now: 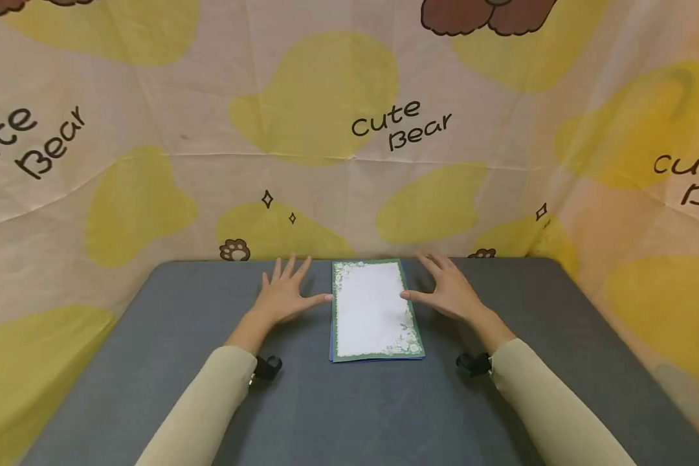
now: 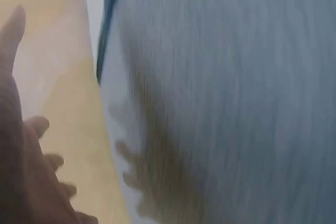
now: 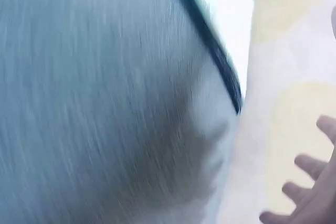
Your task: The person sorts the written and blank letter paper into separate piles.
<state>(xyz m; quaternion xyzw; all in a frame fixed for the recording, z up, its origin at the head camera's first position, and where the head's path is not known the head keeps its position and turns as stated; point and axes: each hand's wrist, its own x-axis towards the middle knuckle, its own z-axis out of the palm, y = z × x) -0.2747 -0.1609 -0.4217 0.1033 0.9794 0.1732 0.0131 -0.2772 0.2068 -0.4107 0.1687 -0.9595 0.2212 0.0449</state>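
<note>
A flat stack of paper sheets [image 1: 369, 310] lies on the grey table, its top sheet white with a green floral border and blue edges peeking out beneath. My left hand [image 1: 282, 296] is spread to the left of the stack, its thumb pointing at the left edge. On the other side my right hand [image 1: 451, 292] is spread too, its thumb tip overlapping the right edge in the head view; whether it touches I cannot tell. In the blurred left wrist view, the left hand [image 2: 31, 166] appears above the table. The right wrist view shows the right hand's fingers [image 3: 310, 169] apart.
The grey table [image 1: 373, 414] ends at a fabric backdrop [image 1: 314, 97] with yellow patches and "Cute Bear" lettering, which also rises along both sides. Each wrist wears a dark strapped device, the left one [image 1: 268, 367] and the right one [image 1: 473, 364].
</note>
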